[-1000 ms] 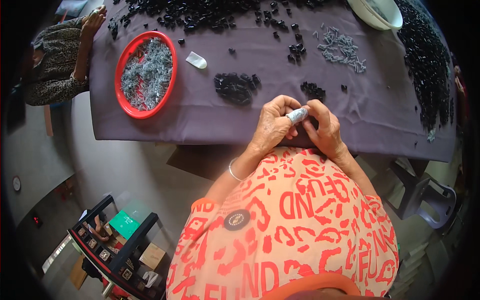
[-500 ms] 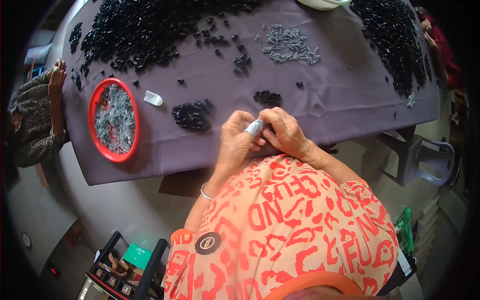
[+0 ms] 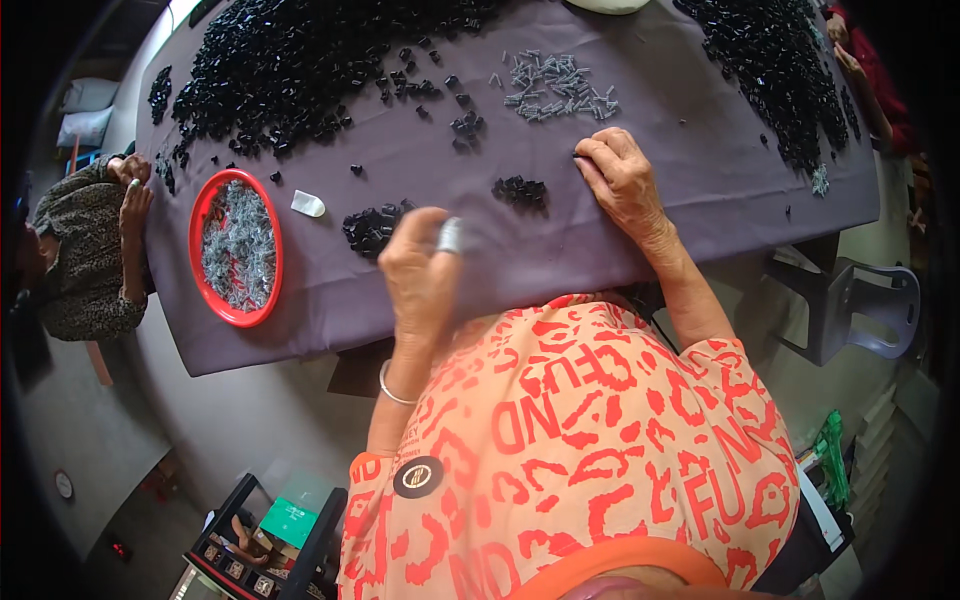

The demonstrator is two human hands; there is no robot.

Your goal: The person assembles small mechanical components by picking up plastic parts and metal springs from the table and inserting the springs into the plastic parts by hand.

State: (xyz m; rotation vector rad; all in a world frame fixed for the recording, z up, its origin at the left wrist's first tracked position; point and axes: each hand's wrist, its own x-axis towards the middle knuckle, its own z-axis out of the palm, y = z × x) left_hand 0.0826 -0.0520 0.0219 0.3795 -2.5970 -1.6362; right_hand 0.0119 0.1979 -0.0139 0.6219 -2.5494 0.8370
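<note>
- The left hand (image 3: pixel 420 275) is closed around a small silvery-grey piece (image 3: pixel 451 236), pinched between thumb and fingertips so that only its top shows above the knuckles.
- The right hand (image 3: pixel 622 180) holds nothing: it lies palm down on the purple cloth (image 3: pixel 700 130), its fingers loosely curled and their tips touching the fabric just below a scatter of small grey pieces (image 3: pixel 558 85).
- The silvery-grey piece sits at the upper edge of the left hand's grip, above the near edge of the table, between two small heaps of black pieces: one (image 3: pixel 375 226) just to its left and one (image 3: pixel 520 190) up and to its right.
- A red round bowl (image 3: pixel 205 215) holding grey pieces stands well to the left of the left hand, with a single pale piece (image 3: pixel 308 204) lying beside it on the cloth.
- Half a second ago both hands met close in front of the body, sharing the small piece between them; now they are well apart, the piece stays with the left hand alone and the right has reached forward towards the grey scatter.
- Another person's hands (image 3: pixel 132 190) rest at the table's left end.
</note>
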